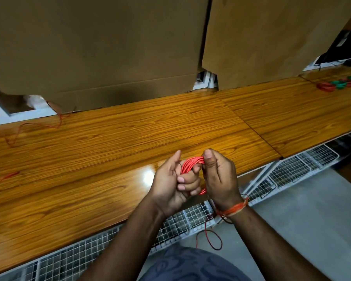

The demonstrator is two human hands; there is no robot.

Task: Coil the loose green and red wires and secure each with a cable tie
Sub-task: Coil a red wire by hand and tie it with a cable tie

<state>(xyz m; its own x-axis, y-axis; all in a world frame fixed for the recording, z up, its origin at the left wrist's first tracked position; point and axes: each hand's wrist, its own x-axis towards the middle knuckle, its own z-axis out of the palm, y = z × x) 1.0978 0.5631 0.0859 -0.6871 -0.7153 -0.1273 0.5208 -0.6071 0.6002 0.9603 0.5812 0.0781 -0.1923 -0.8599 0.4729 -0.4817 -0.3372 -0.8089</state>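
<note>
Hands met just above the near edge of a glossy wooden tabletop (109,151), both clasped on one red wire coil (190,164). The left hand (175,184) curled its fingers through the loop, likely to keep the turns bunched together. The right hand (221,177) pinched the top of the bundle under its thumb, apparently to stop the strands springing loose while a tie went on; a thin dark strand by the left palm might have been that tie, but it was too small to tell. The coil stood on edge, its long axis running roughly from far to near. A loose red tail (211,238) dangled below the wrists. Finished red and green coils (340,84) lay far right, well apart.
</note>
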